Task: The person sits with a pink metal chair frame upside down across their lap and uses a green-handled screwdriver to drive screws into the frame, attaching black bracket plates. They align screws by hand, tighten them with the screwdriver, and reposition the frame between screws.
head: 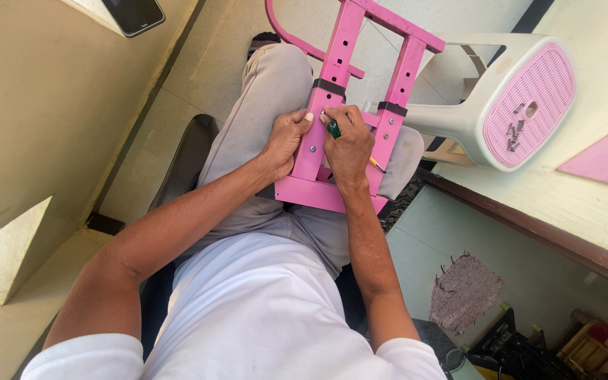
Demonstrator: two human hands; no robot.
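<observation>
A pink metal frame (pixel 332 74) with rows of holes and black bands lies across my lap, its lower crossbar near my waist. My left hand (pixel 286 137) presses against the frame's left upright, thumb on its face. My right hand (pixel 348 141) is closed around a screwdriver with a green handle (pixel 333 129), its tip at the left upright; a yellow bit of the tool shows by my wrist. Both hands almost touch at the upright.
A white plastic stool with a pink perforated seat (pixel 529 98) stands to the right, several screws (pixel 515 130) lying on it. A pink board (pixel 606 155) lies at the right edge. A phone (pixel 135 14) rests top left. A woven mat (pixel 462 292) lies lower right.
</observation>
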